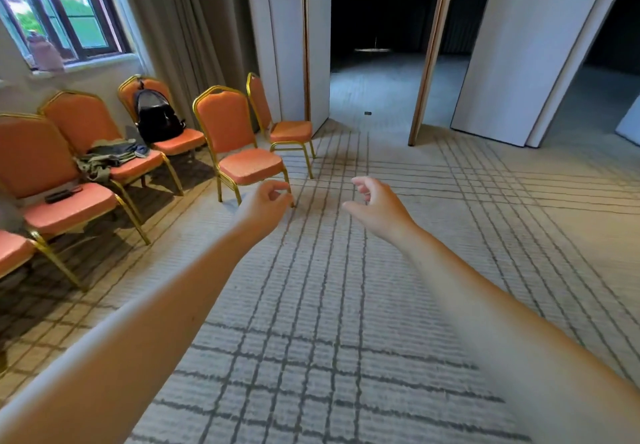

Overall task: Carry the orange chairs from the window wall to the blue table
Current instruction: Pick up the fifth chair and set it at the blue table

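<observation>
Two hands, left hand (266,206) and right hand (375,209), are hovering loosely curled, empty, before the nearest orange chair (251,166): rigid frame, probably moderately heavy, best gripped at backrest (225,121) top and seat edge.

Six orange chairs (227,121) — padded seats and backs, gold metal frames — stand upright on the carpet (381,305). Four form a row under the window (62,10); two stand beyond, the farthest chair (291,130) turned sideways.
</observation>
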Action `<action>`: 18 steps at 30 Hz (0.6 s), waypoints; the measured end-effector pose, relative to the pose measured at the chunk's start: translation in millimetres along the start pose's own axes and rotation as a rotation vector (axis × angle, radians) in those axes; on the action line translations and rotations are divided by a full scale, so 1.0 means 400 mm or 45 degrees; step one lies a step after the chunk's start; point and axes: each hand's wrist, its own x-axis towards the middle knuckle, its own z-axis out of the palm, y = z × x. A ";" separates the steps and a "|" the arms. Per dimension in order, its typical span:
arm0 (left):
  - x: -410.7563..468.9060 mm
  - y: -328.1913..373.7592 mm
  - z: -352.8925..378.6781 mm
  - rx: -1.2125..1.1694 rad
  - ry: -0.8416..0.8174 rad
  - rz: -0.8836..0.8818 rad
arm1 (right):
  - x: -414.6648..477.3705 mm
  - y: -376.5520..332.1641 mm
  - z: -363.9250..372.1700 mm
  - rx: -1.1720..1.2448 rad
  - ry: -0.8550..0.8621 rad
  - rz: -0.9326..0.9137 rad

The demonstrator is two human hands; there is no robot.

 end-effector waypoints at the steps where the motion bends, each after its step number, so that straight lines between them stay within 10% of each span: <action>1: 0.048 0.000 0.011 0.000 0.002 -0.012 | 0.050 0.012 -0.001 -0.004 -0.023 0.003; 18: 1.181 -0.084 0.192 0.049 0.051 -0.129 | 1.188 0.191 0.022 -0.056 -0.133 -0.027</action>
